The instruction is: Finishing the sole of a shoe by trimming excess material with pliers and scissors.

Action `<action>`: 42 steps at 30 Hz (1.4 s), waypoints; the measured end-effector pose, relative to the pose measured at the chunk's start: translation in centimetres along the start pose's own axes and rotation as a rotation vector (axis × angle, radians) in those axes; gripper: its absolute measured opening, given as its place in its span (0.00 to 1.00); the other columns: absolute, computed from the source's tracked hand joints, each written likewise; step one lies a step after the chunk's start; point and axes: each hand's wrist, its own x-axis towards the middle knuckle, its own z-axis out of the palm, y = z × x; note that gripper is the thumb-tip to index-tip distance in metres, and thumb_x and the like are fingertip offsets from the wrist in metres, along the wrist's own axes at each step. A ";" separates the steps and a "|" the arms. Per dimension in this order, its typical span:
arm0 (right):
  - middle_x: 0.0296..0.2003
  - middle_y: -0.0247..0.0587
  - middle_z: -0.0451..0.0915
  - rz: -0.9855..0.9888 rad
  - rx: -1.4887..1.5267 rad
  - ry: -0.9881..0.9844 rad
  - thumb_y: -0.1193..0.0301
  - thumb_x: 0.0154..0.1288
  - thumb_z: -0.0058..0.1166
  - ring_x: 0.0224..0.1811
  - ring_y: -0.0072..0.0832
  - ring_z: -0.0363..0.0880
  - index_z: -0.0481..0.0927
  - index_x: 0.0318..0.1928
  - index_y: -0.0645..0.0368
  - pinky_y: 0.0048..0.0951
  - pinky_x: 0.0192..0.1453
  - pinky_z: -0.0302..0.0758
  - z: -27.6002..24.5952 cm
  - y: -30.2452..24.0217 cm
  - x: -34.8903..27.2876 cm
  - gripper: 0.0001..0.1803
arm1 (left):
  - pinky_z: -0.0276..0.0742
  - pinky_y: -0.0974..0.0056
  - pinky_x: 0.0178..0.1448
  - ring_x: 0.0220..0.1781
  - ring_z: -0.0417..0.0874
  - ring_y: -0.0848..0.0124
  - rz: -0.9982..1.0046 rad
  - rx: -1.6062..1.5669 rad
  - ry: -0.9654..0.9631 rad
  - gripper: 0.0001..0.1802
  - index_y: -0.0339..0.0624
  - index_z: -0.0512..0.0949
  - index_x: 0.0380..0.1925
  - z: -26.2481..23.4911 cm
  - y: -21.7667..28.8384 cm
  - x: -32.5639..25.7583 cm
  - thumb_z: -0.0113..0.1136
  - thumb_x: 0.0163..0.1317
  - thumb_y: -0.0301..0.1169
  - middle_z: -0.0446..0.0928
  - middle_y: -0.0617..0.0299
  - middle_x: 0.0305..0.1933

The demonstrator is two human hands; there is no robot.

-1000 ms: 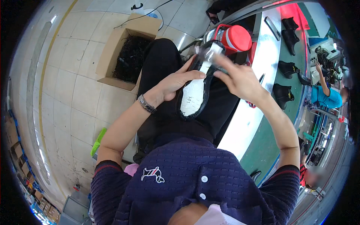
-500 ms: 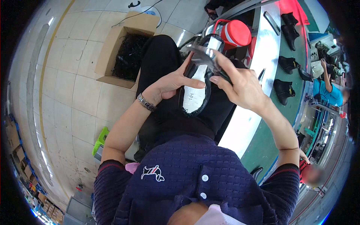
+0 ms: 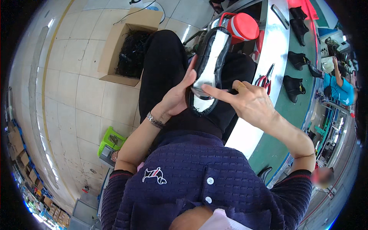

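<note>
1. The left hand point(image 3: 178, 97) cups the near end of a black shoe upper point(image 3: 209, 71) from its 9 o'clock side, thumb raised along the edge and fingers curled beneath; its grip is pressed onto the shoe.
2. The right hand point(image 3: 251, 101) sits at the shoe's 3 o'clock, its forefinger stretched out so the tip touches the pale silver insole point(image 3: 211, 57); the other fingers are loosely bent, and whether they pinch a small tool I cannot tell.
3. The shoe upper is held over the person's lap, sole side up, its length running from 6 to 12 o'clock above the black trousers point(image 3: 161, 65).
4. A bracelet point(image 3: 155, 120) circles the left wrist.
5. Just past the shoe's far end, at 1 o'clock, stands a red-lidded container point(image 3: 241, 26).
6. At 3 o'clock the long green surface point(image 3: 283, 126) carries red-handled pliers point(image 3: 264, 78) and several black shoe uppers point(image 3: 294, 88).
7. At 10 o'clock on the tiled floor stands an open cardboard box point(image 3: 128, 46) of dark scraps.
8. A green crate point(image 3: 109, 143) lies at 8 o'clock.
</note>
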 end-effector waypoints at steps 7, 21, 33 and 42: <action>0.20 0.38 0.75 0.055 0.369 -0.081 0.70 0.63 0.56 0.19 0.35 0.77 0.66 0.68 0.32 0.35 0.21 0.74 -4.4 0.8 1.4 0.33 | 0.58 0.61 0.72 0.70 0.62 0.68 0.092 0.276 0.165 0.40 0.62 0.41 0.75 1.0 0.1 -0.2 0.52 0.71 0.40 0.59 0.58 0.71; 0.17 0.34 0.72 0.062 0.124 -0.056 0.66 0.64 0.56 0.15 0.31 0.75 0.60 0.71 0.36 0.34 0.17 0.68 0.1 0.5 2.7 0.35 | 0.61 0.60 0.70 0.69 0.64 0.67 -0.091 0.221 0.063 0.62 0.64 0.36 0.75 0.1 1.7 -0.9 0.70 0.50 0.22 0.58 0.57 0.71; 0.16 0.36 0.73 0.024 0.393 0.158 0.68 0.62 0.56 0.14 0.27 0.75 0.64 0.69 0.38 0.31 0.16 0.71 -2.1 -1.7 2.4 0.34 | 0.71 0.63 0.62 0.57 0.75 0.72 -0.194 0.338 0.137 0.31 0.38 0.65 0.60 -0.2 -0.7 -2.7 0.67 0.57 0.25 0.73 0.62 0.54; 0.18 0.39 0.75 0.090 0.288 0.140 0.67 0.67 0.52 0.12 0.30 0.73 0.58 0.72 0.36 0.30 0.14 0.68 -1.3 -1.9 1.3 0.34 | 0.69 0.66 0.63 0.59 0.72 0.71 -0.115 0.381 0.092 0.42 0.36 0.57 0.66 -0.2 -1.3 -2.5 0.70 0.55 0.27 0.69 0.60 0.58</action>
